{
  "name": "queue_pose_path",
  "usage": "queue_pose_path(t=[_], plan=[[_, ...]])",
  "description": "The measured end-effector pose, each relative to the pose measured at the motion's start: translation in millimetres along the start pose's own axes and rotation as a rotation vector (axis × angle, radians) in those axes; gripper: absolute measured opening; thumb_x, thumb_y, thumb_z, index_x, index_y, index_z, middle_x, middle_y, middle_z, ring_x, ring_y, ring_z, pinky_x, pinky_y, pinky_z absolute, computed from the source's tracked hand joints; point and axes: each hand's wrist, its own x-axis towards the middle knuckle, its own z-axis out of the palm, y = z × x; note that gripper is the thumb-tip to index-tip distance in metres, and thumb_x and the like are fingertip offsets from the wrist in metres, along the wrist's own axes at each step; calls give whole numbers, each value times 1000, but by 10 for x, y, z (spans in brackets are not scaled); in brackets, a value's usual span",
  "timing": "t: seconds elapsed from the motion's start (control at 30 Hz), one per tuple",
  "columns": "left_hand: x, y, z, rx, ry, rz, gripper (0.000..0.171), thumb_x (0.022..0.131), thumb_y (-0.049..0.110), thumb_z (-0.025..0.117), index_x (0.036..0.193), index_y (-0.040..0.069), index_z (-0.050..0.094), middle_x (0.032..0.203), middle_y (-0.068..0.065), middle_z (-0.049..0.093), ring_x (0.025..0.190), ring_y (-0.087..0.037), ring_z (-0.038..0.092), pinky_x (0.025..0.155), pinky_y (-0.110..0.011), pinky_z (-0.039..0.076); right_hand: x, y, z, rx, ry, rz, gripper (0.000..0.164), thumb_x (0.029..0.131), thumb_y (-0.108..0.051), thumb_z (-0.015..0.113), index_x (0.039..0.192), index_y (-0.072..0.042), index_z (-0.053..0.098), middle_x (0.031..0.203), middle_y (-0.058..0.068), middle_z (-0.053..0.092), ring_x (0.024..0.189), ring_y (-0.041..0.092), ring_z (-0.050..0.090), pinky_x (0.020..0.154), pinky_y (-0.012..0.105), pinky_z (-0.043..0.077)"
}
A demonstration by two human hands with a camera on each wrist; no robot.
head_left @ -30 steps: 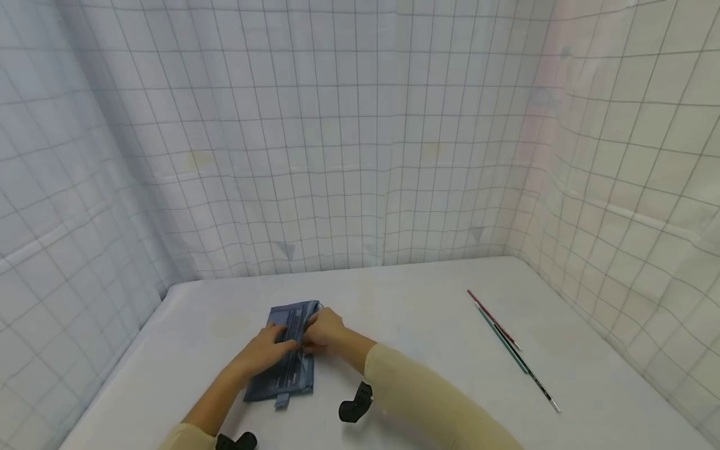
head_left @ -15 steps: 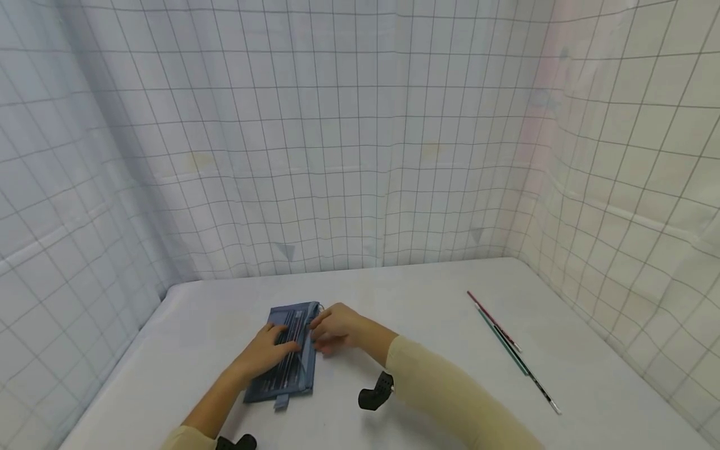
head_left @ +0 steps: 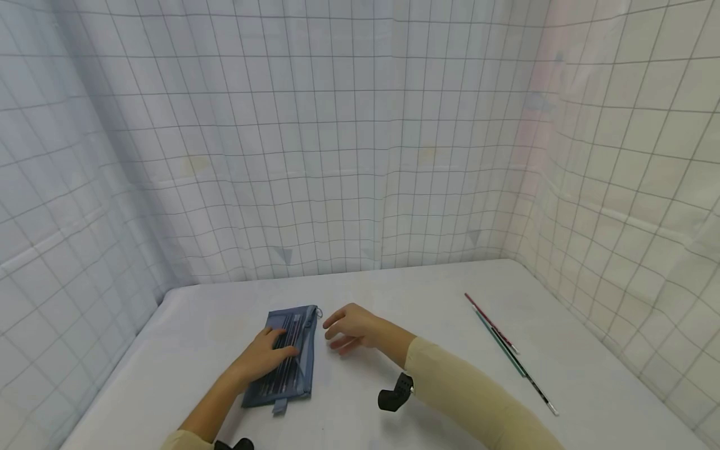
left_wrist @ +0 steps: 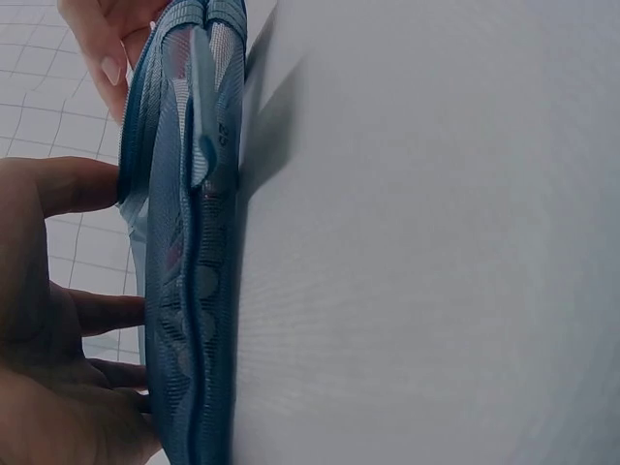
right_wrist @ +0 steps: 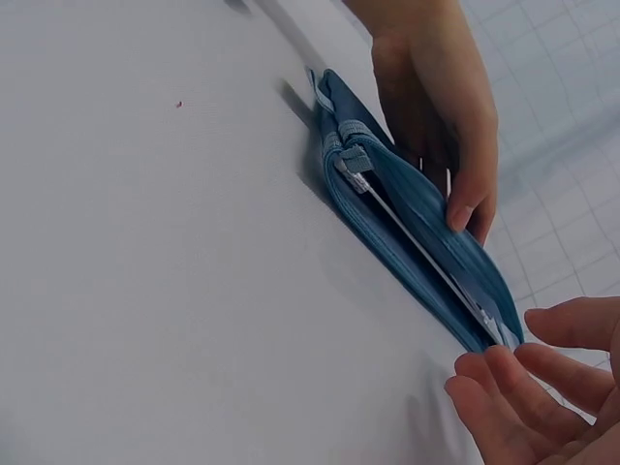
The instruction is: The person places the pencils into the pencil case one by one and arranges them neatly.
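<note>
A blue zip pencil case (head_left: pixel 305 369) with mesh on top lies flat on the white table, several pencils showing through it. My left hand (head_left: pixel 259 359) rests on the case, its fingertips and thumb touching the upper side, as the left wrist view also shows. In the right wrist view the zipped edge of the case (right_wrist: pixel 387 254) gapes open, and a pale pencil (right_wrist: pixel 426 252) lies along the gap. Just right of the case hovers my right hand (head_left: pixel 354 328), its fingers loosely bent and holding nothing. A small cord loop (head_left: pixel 319 312) sticks out at the case's far right corner.
On the right side of the table lie a red pencil (head_left: pixel 490 322), a green pencil (head_left: pixel 500 345) and a black pencil (head_left: pixel 537 389), close together and slanting. Gridded white curtains (head_left: pixel 337 156) enclose the back and sides. A black wrist device (head_left: pixel 395 392) hangs below the right sleeve.
My right hand has let go of the pencil case's right edge and moved a short way right. My left hand has stayed on the case.
</note>
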Motion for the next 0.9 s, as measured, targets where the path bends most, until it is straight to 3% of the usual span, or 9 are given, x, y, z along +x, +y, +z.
queue_pose_path(t=[0.9], plan=[[-5,-4,-18,-13,-18,2,78,97,40,65,151,-11,39,157,-45,17,142,-66,18,110,-76,22,-202,128,-530,-101,89,-3,32,90,-4,76,121,2,72,106,10,71,87,27,74,71,40,62]])
